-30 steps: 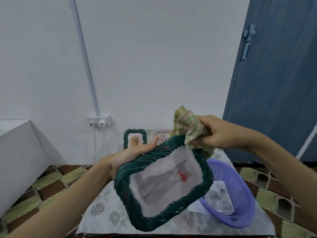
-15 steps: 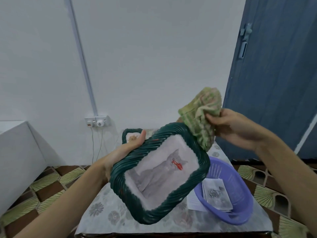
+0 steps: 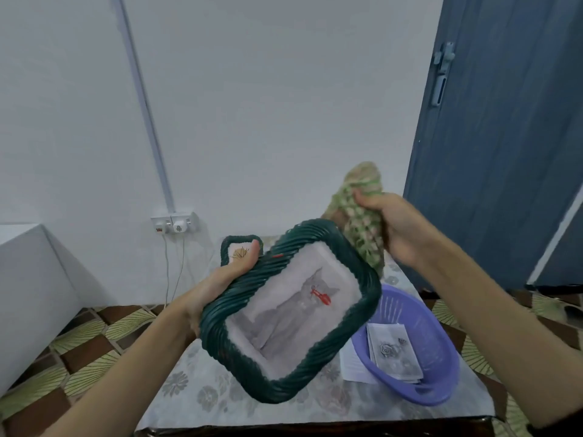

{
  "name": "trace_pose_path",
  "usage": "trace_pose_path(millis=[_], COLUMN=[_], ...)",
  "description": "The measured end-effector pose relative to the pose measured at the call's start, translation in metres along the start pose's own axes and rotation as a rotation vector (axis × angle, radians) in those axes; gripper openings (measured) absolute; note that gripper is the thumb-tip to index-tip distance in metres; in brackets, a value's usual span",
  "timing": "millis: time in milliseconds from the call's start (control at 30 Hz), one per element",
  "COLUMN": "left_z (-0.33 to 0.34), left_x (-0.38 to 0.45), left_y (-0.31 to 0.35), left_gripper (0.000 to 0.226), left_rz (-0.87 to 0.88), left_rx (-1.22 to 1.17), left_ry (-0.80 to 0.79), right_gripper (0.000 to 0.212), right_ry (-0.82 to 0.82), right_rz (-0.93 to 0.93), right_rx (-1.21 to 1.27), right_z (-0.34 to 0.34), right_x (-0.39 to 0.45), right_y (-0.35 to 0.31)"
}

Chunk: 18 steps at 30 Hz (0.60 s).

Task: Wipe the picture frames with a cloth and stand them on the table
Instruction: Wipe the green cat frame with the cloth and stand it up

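Across the upper half of the frame runs a white wall (image 3: 284,105), with a blue door (image 3: 504,152) filling the upper right and a white conduit dropping to a wall socket (image 3: 175,221) at centre left, two cords hanging from it. At the left edge sits a white box-like surface (image 3: 28,288), and a patterned brown-and-green floor (image 3: 94,351) shows at both lower sides. Lower centre, the table (image 3: 195,392) wears a pale floral cover.

Above the table, at frame centre, the dark green woven picture frame (image 3: 262,364) is held tilted in the air, its grey cat picture with a red mark facing the camera. It hides much of the tabletop and part of what lies behind it. The left hand (image 3: 220,285) grips its upper left edge, thumb curled over the front of the weave, the other fingers hidden behind.

At lower right a purple plastic basket (image 3: 441,351) rests on the table, holding printed sheets (image 3: 394,351) with a grey rose.

Right of centre, the right hand (image 3: 400,228) clutches a bunched green-and-pink cloth (image 3: 359,212), fingers curled round it; the cloth hangs by the frame's upper right corner, and whether it touches there cannot be told.

Behind the left thumb, a smaller green frame (image 3: 228,244) stands at the table's far edge, mostly blocked.
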State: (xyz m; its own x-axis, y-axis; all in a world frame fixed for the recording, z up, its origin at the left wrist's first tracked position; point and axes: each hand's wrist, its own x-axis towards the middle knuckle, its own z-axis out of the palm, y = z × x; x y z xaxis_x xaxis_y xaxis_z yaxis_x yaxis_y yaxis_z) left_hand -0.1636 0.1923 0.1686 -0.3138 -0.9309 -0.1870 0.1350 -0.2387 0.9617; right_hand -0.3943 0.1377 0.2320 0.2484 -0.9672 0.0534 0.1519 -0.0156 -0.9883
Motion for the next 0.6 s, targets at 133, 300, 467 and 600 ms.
trace_pose_path(millis=[133, 300, 467, 600], left_z=[-0.010, 0.012, 0.018, -0.003], left_x=[-0.005, 0.001, -0.005, -0.016], left_y=[-0.003, -0.003, -0.011, 0.012], left_gripper=[0.074, 0.052, 0.062, 0.071], left_rz=[0.145, 0.244, 0.166, 0.232], left_rx=[-0.339, -0.475, -0.374, -0.202], left_ry=[-0.057, 0.094, 0.076, -0.072], right_gripper=[0.024, 0.025, 0.010, 0.014], right_ry=[-0.006, -0.141, 0.122, 0.092], right_rz=[-0.060, -0.027, -0.154, -0.229], right_rx=[0.041, -0.060, 0.034, -0.053], right_z=[-0.038, -0.016, 0.014, 0.015], right_x=[-0.010, -0.021, -0.013, -0.014], right_y=[-0.005, 0.027, 0.033, 0.028])
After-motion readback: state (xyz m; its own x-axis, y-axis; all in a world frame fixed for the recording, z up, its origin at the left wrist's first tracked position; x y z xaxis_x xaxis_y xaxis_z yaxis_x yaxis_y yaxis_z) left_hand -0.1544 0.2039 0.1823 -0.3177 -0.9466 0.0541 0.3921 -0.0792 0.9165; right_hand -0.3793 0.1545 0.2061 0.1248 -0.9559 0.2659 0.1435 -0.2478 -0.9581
